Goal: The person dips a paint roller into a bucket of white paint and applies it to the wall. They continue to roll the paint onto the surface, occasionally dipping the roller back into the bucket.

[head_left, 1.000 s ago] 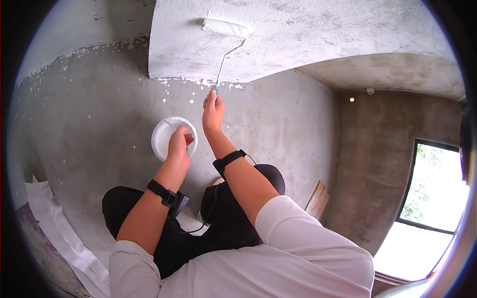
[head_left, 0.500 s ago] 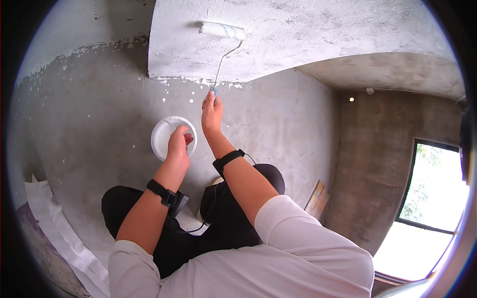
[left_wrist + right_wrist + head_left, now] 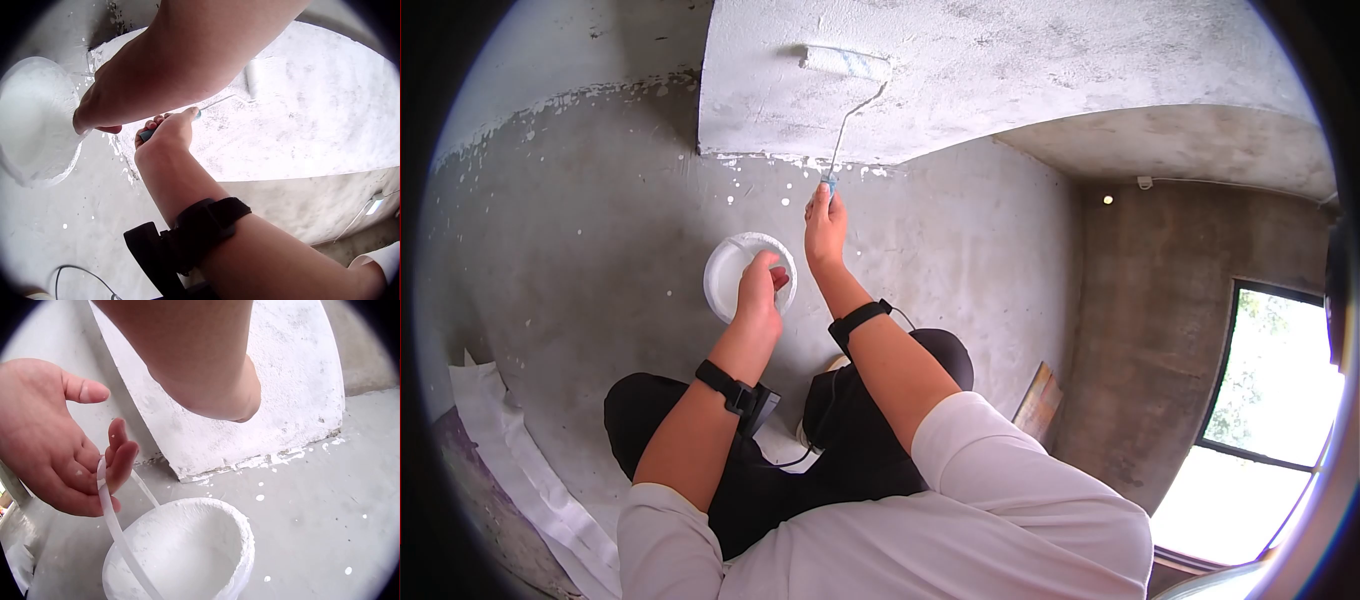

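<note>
My right hand (image 3: 827, 232) grips the blue handle (image 3: 147, 134) of a paint roller (image 3: 832, 64). Its white sleeve, with faint bluish stripes, rests against a rough white-painted surface (image 3: 960, 110), and a thin bent wire frame joins sleeve to handle. Lower and to the left, my left hand (image 3: 757, 290) is over a white paint bucket (image 3: 711, 275). In the right wrist view, its lower fingers curl round the translucent bucket handle (image 3: 119, 531), while the thumb stands apart. White paint coats the bucket's inner wall and thick rim (image 3: 246, 540). My right forearm hides the roller in that view.
Grey concrete floor (image 3: 600, 290) carries white paint drops near the painted surface's lower edge. A white crumpled sheet (image 3: 515, 440) lies at the left. To the right are a leaning wooden board (image 3: 1038, 402), a brown wall (image 3: 1160, 260) and a bright window (image 3: 1270, 360).
The roller and my right hand have shifted slightly left. The sleeve has turned, so its bluish stripes show differently. My left hand and the bucket stay almost in place.
</note>
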The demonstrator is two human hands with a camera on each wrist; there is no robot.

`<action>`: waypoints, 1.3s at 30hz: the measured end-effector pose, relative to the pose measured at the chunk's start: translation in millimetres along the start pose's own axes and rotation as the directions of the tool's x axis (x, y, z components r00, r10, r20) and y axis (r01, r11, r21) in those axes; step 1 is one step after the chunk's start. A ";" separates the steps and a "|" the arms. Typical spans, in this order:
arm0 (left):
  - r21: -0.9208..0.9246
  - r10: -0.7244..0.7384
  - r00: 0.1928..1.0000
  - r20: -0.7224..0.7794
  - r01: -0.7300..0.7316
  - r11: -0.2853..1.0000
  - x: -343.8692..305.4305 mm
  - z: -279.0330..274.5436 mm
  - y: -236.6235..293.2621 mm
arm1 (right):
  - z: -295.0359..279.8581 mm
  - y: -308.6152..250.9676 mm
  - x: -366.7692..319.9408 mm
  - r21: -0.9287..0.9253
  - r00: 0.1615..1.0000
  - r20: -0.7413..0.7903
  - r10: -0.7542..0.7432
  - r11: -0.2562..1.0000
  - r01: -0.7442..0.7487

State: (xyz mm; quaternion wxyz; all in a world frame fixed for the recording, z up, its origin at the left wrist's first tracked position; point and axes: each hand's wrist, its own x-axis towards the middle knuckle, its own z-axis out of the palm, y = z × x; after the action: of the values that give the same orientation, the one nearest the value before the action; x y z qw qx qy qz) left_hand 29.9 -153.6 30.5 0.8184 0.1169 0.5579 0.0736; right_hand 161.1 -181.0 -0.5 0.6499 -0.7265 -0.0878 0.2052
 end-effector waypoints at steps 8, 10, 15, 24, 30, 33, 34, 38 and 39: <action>0.004 0.000 1.000 0.003 0.000 1.000 0.2 -0.6 -0.6 | -1.4 -0.9 -2.5 -0.020 0.999 0.013 0.031 0.999 -0.031; 0.004 -0.006 1.000 0.002 0.006 1.000 1.0 -0.7 -1.0 | -2.3 0.5 -2.8 -0.009 0.999 0.023 0.034 0.999 -0.034; -0.006 -0.013 1.000 -0.004 0.013 1.000 1.5 -1.8 -0.2 | -3.0 3.9 -2.7 -0.025 0.999 0.020 0.040 0.999 -0.040; 0.014 -0.003 1.000 -0.004 0.003 1.000 2.9 -3.4 -2.0 | -4.2 5.9 -3.3 -0.048 0.999 0.022 0.044 0.998 -0.042; 0.037 0.018 1.000 -0.014 -0.018 0.999 1.7 -3.9 -2.0 | -6.7 10.2 -4.2 -0.061 0.999 0.020 0.050 0.997 -0.049; 0.045 0.019 1.000 -0.016 -0.018 0.999 2.0 -4.0 -1.4 | -7.6 16.0 -2.6 -0.042 0.999 0.021 0.045 0.998 -0.044; 0.047 0.017 1.000 -0.015 -0.017 0.999 1.8 -4.0 -1.2 | -8.2 18.7 -2.0 -0.034 0.999 0.015 0.031 0.999 -0.031; 0.048 0.018 1.000 -0.007 -0.018 0.999 2.4 -5.0 -1.6 | -11.3 23.8 -2.0 -0.059 1.000 -0.008 0.030 0.998 -0.031; 0.048 0.019 1.000 -0.010 -0.019 0.999 1.1 -4.8 -0.9 | -12.2 24.1 -2.7 -0.078 0.999 -0.021 0.035 0.996 -0.037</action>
State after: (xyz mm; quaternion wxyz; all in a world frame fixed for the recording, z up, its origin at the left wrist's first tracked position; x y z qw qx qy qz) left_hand 25.8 -153.7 27.6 0.8117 0.1414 0.5625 0.0686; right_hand 160.4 -196.4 -22.7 0.6180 -0.7548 -0.0762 0.2061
